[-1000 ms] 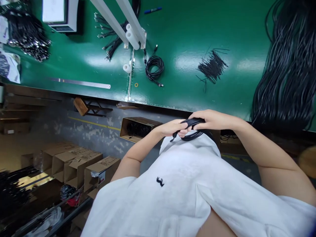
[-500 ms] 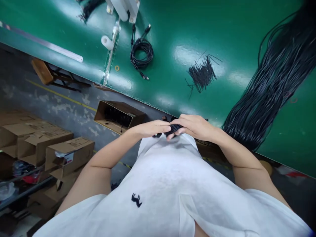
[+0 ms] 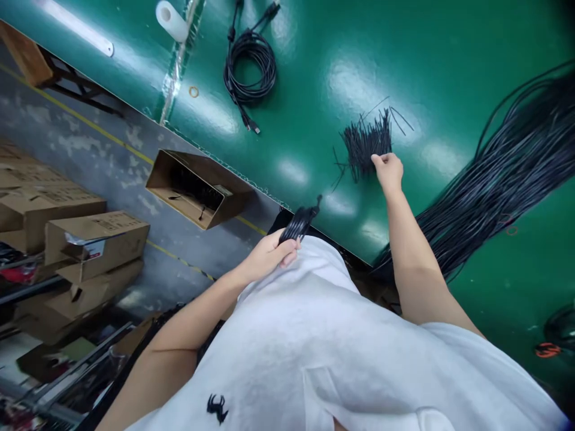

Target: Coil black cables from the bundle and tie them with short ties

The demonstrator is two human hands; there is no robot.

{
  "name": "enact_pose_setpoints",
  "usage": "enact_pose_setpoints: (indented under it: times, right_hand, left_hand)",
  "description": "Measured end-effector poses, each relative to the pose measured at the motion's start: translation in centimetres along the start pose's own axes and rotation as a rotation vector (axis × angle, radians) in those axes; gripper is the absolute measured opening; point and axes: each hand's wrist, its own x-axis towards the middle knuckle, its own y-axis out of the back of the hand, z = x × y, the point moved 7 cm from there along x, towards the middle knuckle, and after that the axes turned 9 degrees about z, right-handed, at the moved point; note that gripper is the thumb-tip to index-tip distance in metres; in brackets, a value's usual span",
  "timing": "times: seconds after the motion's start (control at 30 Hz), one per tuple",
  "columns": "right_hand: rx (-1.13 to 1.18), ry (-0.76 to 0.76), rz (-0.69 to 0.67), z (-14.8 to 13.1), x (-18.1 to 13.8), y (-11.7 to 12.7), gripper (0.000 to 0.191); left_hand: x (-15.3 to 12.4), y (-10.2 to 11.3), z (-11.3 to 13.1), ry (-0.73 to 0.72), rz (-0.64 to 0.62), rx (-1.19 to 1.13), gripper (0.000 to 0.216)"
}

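Note:
Near my waist, my left hand (image 3: 275, 254) is closed around a folded black cable bundle (image 3: 299, 224), and one cable end sticks out past it toward the table. My right hand (image 3: 389, 170) reaches over the green table (image 3: 314, 120), thumb and finger pinched at the lower right edge of a pile of short black twist ties (image 3: 365, 143). Whether it grips one tie or several is too small to see. A coiled black cable (image 3: 251, 69) with plugs lies to the left of the pile.
A thick bundle of long black cables (image 3: 498, 167) covers the table's right side. An open cardboard box (image 3: 238, 194) with black cables inside stands below the front edge. At left are a white roll (image 3: 171, 21), a stool (image 3: 27, 51) and more cartons (image 3: 99, 239).
My right hand has left the cable bundle and moved forward to the twist ties. My left hand keeps the bundle, now a bit lower and to the left. The view has shifted.

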Motion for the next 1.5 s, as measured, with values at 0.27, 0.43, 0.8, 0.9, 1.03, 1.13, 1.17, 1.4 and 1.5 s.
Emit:
enact_pose_setpoints:
  times: [0.27, 0.43, 0.8, 0.9, 1.03, 1.13, 1.17, 1.4, 1.5]
  right_hand:
    - [-0.091, -0.084, 0.057, 1.3, 1.4, -2.2, 0.012]
    - [-0.130, -0.036, 0.051, 0.8, 0.4, -1.8, 0.009]
    - [0.189, -0.102, 0.053, 1.8, -1.9, 1.2, 0.005]
    - [0.394, 0.004, 0.080, -0.7, -7.2, 4.7, 0.004]
    - [0.509, 0.248, -0.375, -6.8, -19.5, 4.3, 0.019]
    - [0.710, 0.083, -0.642, -10.5, -26.1, 1.0, 0.029]
    - [0.821, -0.002, -0.642, -11.6, -26.9, 0.2, 0.031]
    - [1.200, -0.181, -0.603, -15.7, -25.5, -0.7, 0.033]
    - [1.165, -0.116, -0.560, -15.4, -25.3, -0.3, 0.031]
  left_hand:
    - [1.3, 1.4, 0.2, -0.049, 0.175, -0.199, 0.038]
    - [1.6, 1.5, 0.9, -0.091, 0.183, -0.232, 0.040]
    - [1.1, 3.5, 1.1, -0.190, 0.121, -0.136, 0.039]
    - [0.7, 3.6, 1.8, -0.221, 0.113, -0.092, 0.037]
    - [0.0, 2.8, 2.7, -0.296, 0.046, 0.015, 0.036]
    - [-0.2, 1.3, 2.5, -0.319, -0.101, 0.048, 0.041]
    - [-0.2, 0.8, 2.2, -0.310, -0.161, 0.047, 0.043]
    - [0.6, 1.2, 0.9, -0.311, -0.160, -0.017, 0.045]
    - [0.8, 2.3, 0.8, -0.392, 0.016, -0.014, 0.044]
